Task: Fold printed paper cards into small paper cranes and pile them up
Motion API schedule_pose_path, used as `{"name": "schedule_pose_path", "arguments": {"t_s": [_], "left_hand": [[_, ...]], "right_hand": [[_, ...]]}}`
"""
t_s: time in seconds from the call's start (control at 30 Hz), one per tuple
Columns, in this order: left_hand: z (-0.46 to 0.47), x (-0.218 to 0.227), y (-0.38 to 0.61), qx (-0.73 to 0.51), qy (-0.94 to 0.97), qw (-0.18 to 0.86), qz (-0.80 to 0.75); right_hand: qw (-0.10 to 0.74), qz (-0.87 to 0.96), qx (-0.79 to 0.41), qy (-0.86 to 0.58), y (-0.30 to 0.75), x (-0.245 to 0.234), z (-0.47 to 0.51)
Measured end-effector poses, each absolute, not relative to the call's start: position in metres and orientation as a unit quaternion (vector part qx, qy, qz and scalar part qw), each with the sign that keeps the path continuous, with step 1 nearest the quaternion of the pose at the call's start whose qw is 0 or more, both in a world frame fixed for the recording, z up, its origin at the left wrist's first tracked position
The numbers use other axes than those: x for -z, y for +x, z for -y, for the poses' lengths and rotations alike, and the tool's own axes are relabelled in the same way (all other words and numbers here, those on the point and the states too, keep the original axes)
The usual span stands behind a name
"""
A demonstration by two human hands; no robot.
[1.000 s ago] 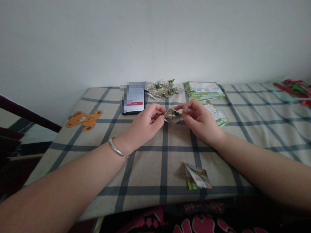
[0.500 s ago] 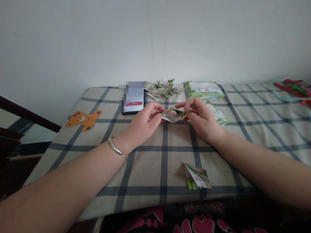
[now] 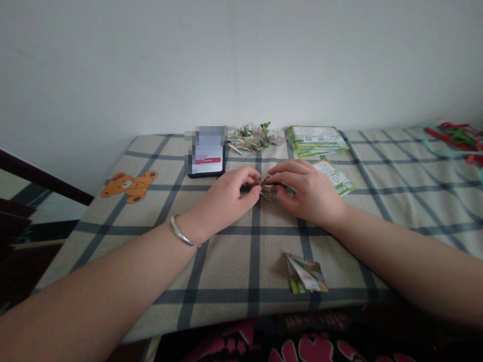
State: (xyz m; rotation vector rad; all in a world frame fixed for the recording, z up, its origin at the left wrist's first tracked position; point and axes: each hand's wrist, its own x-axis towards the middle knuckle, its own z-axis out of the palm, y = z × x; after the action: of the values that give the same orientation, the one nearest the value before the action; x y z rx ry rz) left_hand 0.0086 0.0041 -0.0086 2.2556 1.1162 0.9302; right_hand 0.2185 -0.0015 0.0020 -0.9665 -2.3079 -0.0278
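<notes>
Over the middle of the table, both hands pinch a small folded piece of printed paper (image 3: 268, 191). My left hand (image 3: 239, 191), with a silver bangle at its wrist, grips the left end between thumb and fingers. On the other end my right hand (image 3: 307, 188) has its thumb and fingers closed, hiding much of the paper. Nearer the table's front edge lies another folded printed paper (image 3: 306, 274). Flat green-and-white printed sheets (image 3: 334, 177) rest just beyond my right hand. Several folded paper pieces (image 3: 252, 138) are gathered near the wall.
A phone (image 3: 207, 153) with a lit screen lies left of the folded pieces. A stack of green printed paper (image 3: 319, 140) is by the wall. Red and green items (image 3: 456, 136) sit in a tray at far right. An orange bear figure (image 3: 130, 187) is on the checked tablecloth (image 3: 222, 251).
The hands have come closer together and slightly lower. The paper between them, earlier spread out in view, is now mostly covered by the fingers. The other things lie as before.
</notes>
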Motion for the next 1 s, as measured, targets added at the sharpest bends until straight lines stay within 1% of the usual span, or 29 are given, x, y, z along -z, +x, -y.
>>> {"name": "schedule_pose_path", "arguments": {"t_s": [0.1, 0.2, 0.3, 0.53, 0.73, 0.93, 1.0], "left_hand": [[-0.002, 0.007, 0.01, -0.327, 0.832, 0.202, -0.4], [-0.001, 0.007, 0.01, -0.326, 0.833, 0.205, -0.398], [-0.002, 0.006, 0.01, -0.326, 0.834, 0.204, -0.396], [-0.003, 0.003, 0.01, -0.294, 0.854, 0.154, -0.401], [-0.003, 0.005, 0.009, -0.296, 0.858, 0.149, -0.393], [-0.003, 0.004, 0.013, -0.282, 0.871, 0.122, -0.383], [-0.002, 0.004, 0.014, -0.294, 0.868, 0.126, -0.38]], "right_hand": [[0.293, 0.891, 0.034, -0.345, 0.218, -0.003, 0.002], [0.275, 0.898, 0.054, -0.34, 0.217, -0.004, 0.003], [0.254, 0.899, 0.067, -0.35, 0.215, -0.005, 0.004], [0.234, 0.885, 0.084, -0.393, 0.212, -0.01, 0.008], [0.206, 0.908, 0.064, -0.36, 0.215, -0.013, 0.005], [0.168, 0.911, 0.048, -0.374, 0.217, -0.019, 0.007], [0.162, 0.91, 0.047, -0.378, 0.217, -0.019, 0.007]]}}
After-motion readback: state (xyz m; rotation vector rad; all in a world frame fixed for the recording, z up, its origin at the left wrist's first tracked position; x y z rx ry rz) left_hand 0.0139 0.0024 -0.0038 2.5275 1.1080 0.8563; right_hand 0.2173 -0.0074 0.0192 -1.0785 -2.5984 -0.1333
